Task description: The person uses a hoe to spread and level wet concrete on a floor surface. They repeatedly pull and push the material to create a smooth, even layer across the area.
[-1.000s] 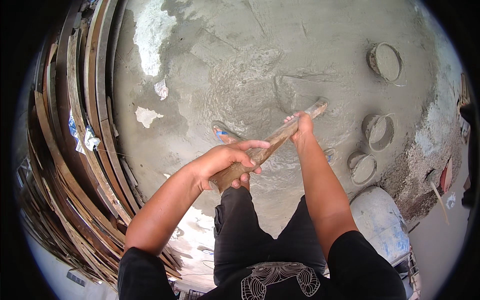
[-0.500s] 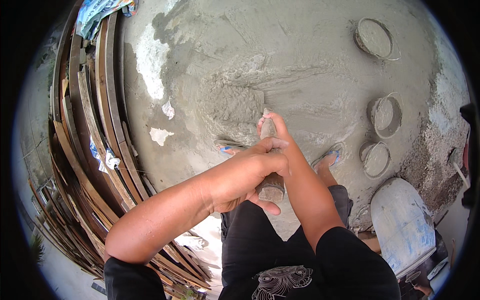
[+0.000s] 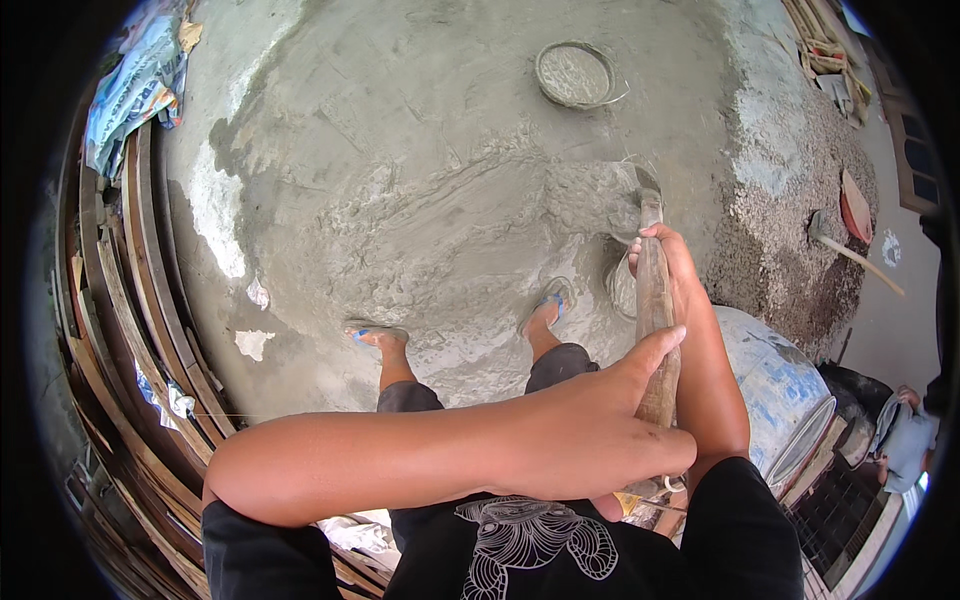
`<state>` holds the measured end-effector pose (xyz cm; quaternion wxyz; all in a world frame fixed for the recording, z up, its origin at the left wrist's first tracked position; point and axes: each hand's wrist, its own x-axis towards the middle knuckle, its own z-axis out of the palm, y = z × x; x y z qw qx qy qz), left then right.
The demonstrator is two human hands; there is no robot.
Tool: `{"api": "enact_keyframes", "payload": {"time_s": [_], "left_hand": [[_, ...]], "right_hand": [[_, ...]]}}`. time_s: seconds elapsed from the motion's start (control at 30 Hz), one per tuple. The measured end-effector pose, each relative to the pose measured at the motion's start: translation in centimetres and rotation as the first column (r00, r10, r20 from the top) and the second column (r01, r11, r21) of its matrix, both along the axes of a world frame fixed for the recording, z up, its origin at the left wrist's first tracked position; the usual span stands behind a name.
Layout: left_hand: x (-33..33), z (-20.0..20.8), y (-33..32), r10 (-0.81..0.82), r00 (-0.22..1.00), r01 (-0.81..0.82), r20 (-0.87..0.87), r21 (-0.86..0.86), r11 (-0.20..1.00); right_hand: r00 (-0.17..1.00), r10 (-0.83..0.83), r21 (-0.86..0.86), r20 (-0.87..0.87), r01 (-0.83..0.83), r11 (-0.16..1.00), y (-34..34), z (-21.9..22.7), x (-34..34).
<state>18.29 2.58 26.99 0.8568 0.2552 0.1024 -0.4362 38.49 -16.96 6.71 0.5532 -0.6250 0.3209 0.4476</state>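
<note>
Both of my hands hold a wooden-handled hoe (image 3: 655, 290) that slants away from my body. My left hand (image 3: 630, 430) reaches across me and closes around the handle's near end. Farther up, my right hand (image 3: 668, 262) grips the handle close to the metal collar. Wet mortar (image 3: 590, 195) is heaped at the hoe's far end and hides most of the blade. Just left of my right hand, a bucket of mortar (image 3: 622, 290) is partly covered by the handle. Another mortar-filled bucket (image 3: 577, 75) stands farther off.
Wet mortar spreads around my sandalled feet (image 3: 545, 312). Long timber boards (image 3: 150, 260) are stacked at left. On the right are a blue-white drum (image 3: 765, 385), a gravel pile (image 3: 780, 240), a long-handled tool (image 3: 850, 250) and a red pan (image 3: 855, 205). Another person (image 3: 908, 440) is at far right.
The view has swung rightward. My hands and the hoe have moved from the mortar heap to beside the buckets, with mortar now at the hoe's far end.
</note>
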Motion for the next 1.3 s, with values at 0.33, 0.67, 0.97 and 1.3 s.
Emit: {"api": "enact_keyframes", "payload": {"time_s": [0.33,0.67,0.97,1.3], "left_hand": [[-10.1,-36.0,-7.0,-0.188,0.977,0.126,-0.099,0.982,0.139],[-20.6,-34.7,-13.9,0.145,0.950,-0.301,0.276,0.687,0.662],[-35.2,-24.3,-6.6,0.608,0.788,-0.344,-0.098,0.750,0.565],[-31.6,-35.8,8.6,0.954,-0.133,-0.768,-0.270,0.636,0.073]], "right_hand": [[0.855,0.060,-0.384,0.515,0.168,0.908,-2.4,-19.0,-6.7],[0.840,0.015,-0.106,0.543,0.052,0.993,-3.1,-12.7,-12.5],[0.872,0.471,-0.114,0.134,-0.458,0.882,19.1,-16.1,-30.5],[-0.123,0.934,-0.352,0.334,-0.936,0.003,51.6,-28.2,-44.0]]}}
